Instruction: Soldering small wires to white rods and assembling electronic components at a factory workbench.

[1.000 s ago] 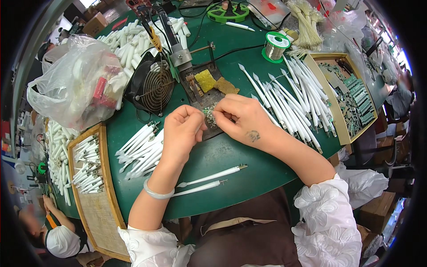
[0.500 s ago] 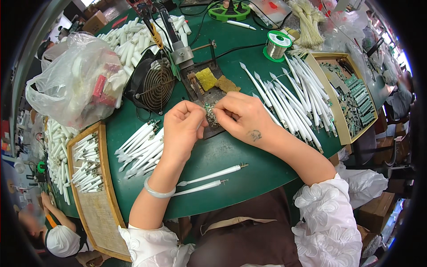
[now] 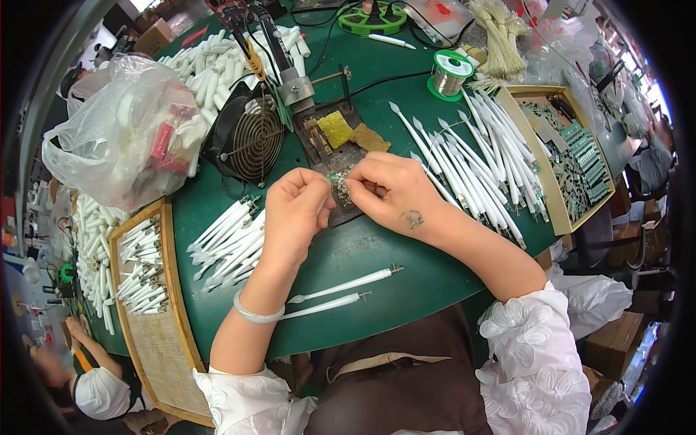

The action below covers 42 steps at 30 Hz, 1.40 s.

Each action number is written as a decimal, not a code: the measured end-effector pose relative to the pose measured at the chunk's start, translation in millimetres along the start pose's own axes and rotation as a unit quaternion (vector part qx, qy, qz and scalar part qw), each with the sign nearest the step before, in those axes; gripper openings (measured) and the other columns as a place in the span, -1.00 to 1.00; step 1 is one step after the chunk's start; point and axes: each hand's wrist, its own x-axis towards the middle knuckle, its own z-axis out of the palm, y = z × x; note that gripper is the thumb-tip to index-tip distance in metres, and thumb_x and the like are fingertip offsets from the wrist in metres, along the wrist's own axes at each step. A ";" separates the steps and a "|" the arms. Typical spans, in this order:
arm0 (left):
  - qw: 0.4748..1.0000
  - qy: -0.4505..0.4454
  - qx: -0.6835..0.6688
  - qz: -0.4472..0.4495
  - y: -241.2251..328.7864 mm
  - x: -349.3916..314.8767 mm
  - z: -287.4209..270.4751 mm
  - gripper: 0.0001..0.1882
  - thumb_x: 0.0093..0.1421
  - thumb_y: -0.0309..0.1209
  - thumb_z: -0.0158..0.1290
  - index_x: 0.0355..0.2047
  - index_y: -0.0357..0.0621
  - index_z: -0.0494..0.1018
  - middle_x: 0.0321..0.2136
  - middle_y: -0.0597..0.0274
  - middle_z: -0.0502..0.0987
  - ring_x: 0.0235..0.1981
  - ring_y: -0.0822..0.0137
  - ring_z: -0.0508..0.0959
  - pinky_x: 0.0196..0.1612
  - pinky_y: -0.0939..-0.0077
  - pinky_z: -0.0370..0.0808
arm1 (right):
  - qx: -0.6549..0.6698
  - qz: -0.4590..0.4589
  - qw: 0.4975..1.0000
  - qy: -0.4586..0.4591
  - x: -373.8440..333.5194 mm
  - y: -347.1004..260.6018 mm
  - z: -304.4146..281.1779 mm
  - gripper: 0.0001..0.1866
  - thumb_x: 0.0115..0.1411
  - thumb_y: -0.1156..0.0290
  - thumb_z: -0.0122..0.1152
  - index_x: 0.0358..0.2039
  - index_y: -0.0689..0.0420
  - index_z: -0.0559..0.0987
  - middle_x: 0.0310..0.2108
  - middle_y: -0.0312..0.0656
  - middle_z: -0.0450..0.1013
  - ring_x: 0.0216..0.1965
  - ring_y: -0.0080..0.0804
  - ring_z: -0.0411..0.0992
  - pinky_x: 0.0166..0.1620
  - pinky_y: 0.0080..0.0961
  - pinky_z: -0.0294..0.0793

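Note:
My left hand point(image 3: 296, 210) is closed in a pinch, and a tiny green bit shows at its fingertips, too small to name. Facing it, my right hand point(image 3: 395, 190) also has its fingers pressed together; whatever they pinch is hidden. Between the two hands lies a small heap of silvery metal parts point(image 3: 341, 190) on the dark soldering stand base point(image 3: 351, 212). A yellow sponge point(image 3: 335, 129) and a brown sponge point(image 3: 370, 137) rest just beyond. Nearer me, two white candle-shaped sticks point(image 3: 348, 284) with metal ends lie on the green table point(image 3: 406, 246).
White sticks lie in bundles left point(image 3: 230, 239) and right point(image 3: 478, 163). Behind stand a black fan point(image 3: 250, 138), a soldering iron holder point(image 3: 297, 88) and a solder spool point(image 3: 451, 72). A carton of circuit boards point(image 3: 507, 119) is right; a wooden-framed tray point(image 3: 156, 362) and plastic bag point(image 3: 101, 145) are left.
My left hand has shifted slightly down and tilted a little away from the right hand. My right hand has barely moved, and both stay closed over the metal parts.

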 end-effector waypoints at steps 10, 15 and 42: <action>1.000 0.010 -0.012 -0.002 2.5 0.3 2.6 -0.95 0.09 -0.51 -0.04 -0.47 -0.24 0.38 -0.66 0.30 0.43 -0.76 0.58 0.29 -0.75 0.70 0.11 | 0.005 0.002 1.000 0.005 1.6 -2.7 -0.4 -0.95 0.06 0.55 0.21 -0.48 0.25 0.52 -0.61 -0.22 0.36 -0.64 -0.50 0.30 -0.57 -0.59 0.26; 0.999 0.011 -0.026 -0.018 3.8 0.1 4.5 -0.93 0.11 -0.49 -0.05 -0.48 -0.23 0.38 -0.66 0.31 0.43 -0.77 0.57 0.29 -0.75 0.69 0.10 | 0.008 0.000 1.000 0.008 1.2 -1.7 -0.4 -0.95 0.06 0.55 0.21 -0.48 0.25 0.53 -0.61 -0.22 0.35 -0.65 -0.51 0.30 -0.57 -0.59 0.25; 0.995 0.030 0.067 0.064 -1.4 -49.9 -26.1 -0.94 0.17 -0.52 0.00 -0.42 -0.26 0.38 -0.59 0.32 0.44 -0.67 0.62 0.36 -0.61 0.74 0.29 | 0.090 0.094 0.986 -0.105 -6.6 -7.2 -22.1 -0.87 0.05 0.47 0.23 -0.51 0.26 0.49 -0.64 -0.29 0.31 -0.63 -0.61 0.22 -0.54 -0.61 0.22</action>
